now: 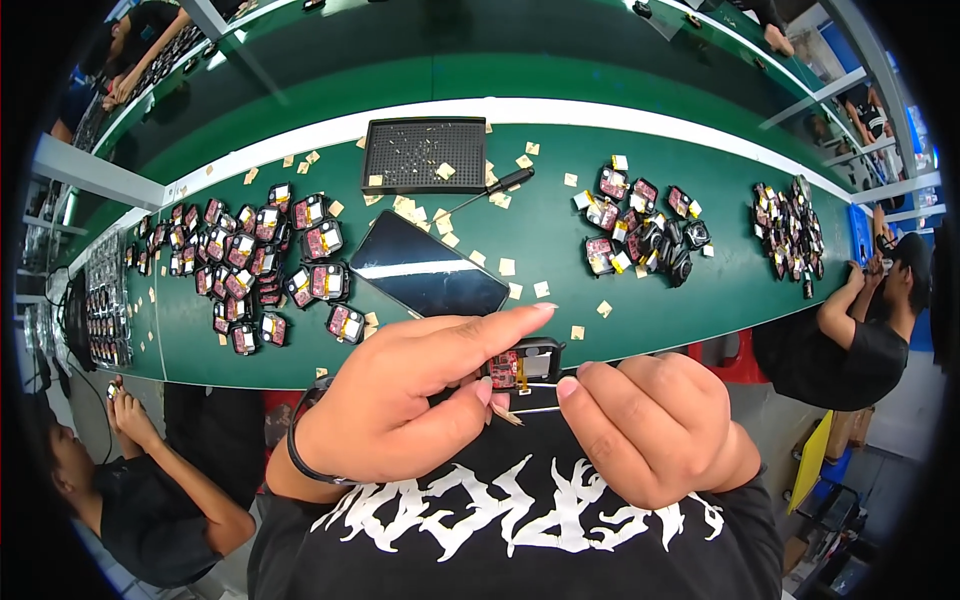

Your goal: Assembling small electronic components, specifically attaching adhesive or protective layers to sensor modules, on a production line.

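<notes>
My left hand is closed around a small black device housing, its index finger stretched along the top edge. Inside the housing a red circuit board and a yellow flex strip show. Tan paper-like slips stick out below the left fingertips. To the right of the housing, my right hand is pinched, thumb and index finger beside its lower corner. A thin silvery strip runs from near these fingertips toward the left hand; whether the right fingers grip it is hard to make out.
A dark-screened phone lies beyond my hands on the green table. Behind it are a screwdriver, a black perforated tray and scattered tan squares. Similar housings are heaped left and right. Other people sit at both sides.
</notes>
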`<state>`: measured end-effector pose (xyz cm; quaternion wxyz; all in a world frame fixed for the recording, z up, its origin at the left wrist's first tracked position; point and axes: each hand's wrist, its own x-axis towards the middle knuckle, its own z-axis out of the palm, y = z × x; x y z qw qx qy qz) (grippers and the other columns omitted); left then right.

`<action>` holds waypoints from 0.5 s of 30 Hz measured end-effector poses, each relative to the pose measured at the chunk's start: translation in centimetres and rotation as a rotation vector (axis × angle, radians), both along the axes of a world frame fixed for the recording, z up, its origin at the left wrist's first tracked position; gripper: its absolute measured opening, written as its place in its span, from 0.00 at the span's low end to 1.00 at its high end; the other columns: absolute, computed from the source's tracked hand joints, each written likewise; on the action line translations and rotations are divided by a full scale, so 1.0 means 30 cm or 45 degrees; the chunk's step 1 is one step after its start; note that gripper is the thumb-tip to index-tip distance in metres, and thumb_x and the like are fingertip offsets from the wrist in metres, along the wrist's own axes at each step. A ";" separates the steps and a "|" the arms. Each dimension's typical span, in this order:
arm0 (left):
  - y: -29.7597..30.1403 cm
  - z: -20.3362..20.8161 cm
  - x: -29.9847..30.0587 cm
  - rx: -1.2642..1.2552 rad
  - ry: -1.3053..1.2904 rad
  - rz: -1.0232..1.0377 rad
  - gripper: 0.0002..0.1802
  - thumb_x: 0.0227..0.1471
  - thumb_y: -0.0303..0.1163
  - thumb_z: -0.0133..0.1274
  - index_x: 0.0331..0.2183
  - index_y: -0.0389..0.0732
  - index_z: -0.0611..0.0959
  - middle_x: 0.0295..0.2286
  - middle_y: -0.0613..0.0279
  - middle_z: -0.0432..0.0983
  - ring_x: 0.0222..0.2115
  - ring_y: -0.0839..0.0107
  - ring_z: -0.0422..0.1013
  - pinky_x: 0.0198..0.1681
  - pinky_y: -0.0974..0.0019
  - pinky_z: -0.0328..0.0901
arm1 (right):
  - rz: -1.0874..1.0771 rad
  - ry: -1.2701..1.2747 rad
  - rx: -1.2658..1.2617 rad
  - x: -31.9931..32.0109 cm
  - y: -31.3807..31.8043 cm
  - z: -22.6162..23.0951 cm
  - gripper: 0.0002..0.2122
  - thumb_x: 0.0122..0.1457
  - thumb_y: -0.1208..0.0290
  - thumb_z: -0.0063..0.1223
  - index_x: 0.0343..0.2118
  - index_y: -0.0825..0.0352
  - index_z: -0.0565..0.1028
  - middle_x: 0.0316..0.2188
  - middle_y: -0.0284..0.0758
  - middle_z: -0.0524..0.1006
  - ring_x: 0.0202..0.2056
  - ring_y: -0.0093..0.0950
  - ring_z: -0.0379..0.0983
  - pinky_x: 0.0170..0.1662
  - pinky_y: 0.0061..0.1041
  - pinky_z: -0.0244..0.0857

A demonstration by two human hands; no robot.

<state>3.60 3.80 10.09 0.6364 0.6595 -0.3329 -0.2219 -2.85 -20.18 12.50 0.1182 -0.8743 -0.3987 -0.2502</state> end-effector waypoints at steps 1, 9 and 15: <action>-0.002 -0.001 -0.002 -0.006 -0.003 0.020 0.31 0.51 0.15 0.46 0.59 0.26 0.74 0.31 0.56 0.79 0.29 0.73 0.77 0.35 0.71 0.71 | -0.006 -0.012 -0.003 0.000 0.001 -0.002 0.09 0.46 0.77 0.60 0.32 0.74 0.80 0.28 0.37 0.78 0.26 0.25 0.71 0.23 0.20 0.56; -0.004 0.002 -0.015 0.061 0.028 0.084 0.31 0.51 0.18 0.47 0.58 0.26 0.74 0.31 0.56 0.80 0.29 0.71 0.78 0.34 0.71 0.69 | -0.036 -0.082 -0.039 -0.002 0.011 -0.001 0.08 0.47 0.76 0.59 0.30 0.74 0.80 0.27 0.38 0.78 0.27 0.26 0.71 0.24 0.20 0.56; 0.005 0.009 -0.012 0.059 0.042 0.036 0.31 0.51 0.18 0.47 0.58 0.26 0.75 0.31 0.55 0.80 0.29 0.71 0.78 0.34 0.70 0.70 | 0.014 -0.040 0.027 0.000 0.004 -0.010 0.08 0.47 0.76 0.59 0.30 0.74 0.80 0.27 0.38 0.77 0.27 0.26 0.71 0.24 0.20 0.56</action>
